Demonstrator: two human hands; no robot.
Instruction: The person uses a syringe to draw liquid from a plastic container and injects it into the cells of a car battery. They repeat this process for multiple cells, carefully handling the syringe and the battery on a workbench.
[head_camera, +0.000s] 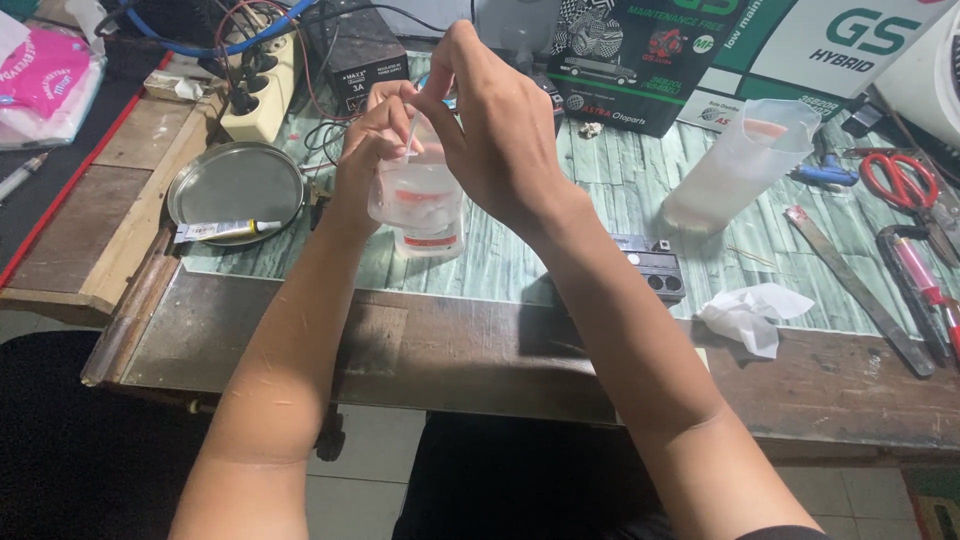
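bench edge (480, 350): worn brown wood nearest the person, both forearms cross above it
tissue (752, 312): crumpled white, right of the arms, on the bench
black part (655, 268): small block with round holes, just right of the right wrist
left hand (368, 160): fingers wrapped round the cup from the left, closed on it, lifting it clear of the bench
right hand (490, 120): above the cup mouth, fingertips pinched narrow on a thin white stick (411, 132) that points down into the cup
cup (420, 205): small clear plastic, upright, between the hands, over the green plank-pattern mat (600, 190); holds clear liquid, a reddish band shows through the wall, a label near the base
doing it well: judged, cup kept level and steady by the left hand, stick kept centred in the mouth, slow so nothing slops
metal plate (235, 185): round, left of the cup, a small tube (225, 230) on its rim
jug (740, 160): clear, tipped on its side, well right of the hands
scissors (900, 180): red handles, far right
power strip (262, 80): far left, plugs in
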